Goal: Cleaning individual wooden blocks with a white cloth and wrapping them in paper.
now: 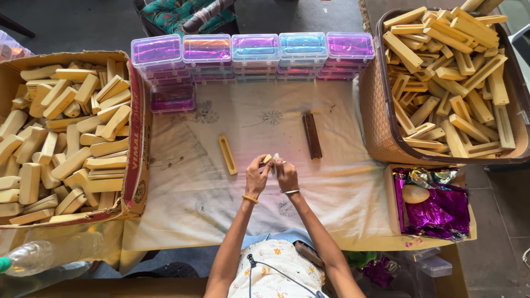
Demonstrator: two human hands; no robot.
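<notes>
Whatever the left hand and right hand pinched between them was too small to tell, mostly hidden behind the fingers. Left of the hands, the cardboard box ran off the picture's edge. Right of them, the brown basket was cropped too.

I see a cardboard box of pale wooden blocks at left | brown basket of slotted wooden pieces at right | row of iridescent lidded plastic cases at back | dark brown bar on white cloth | purple foil near right | plastic bottle lower left.
</notes>
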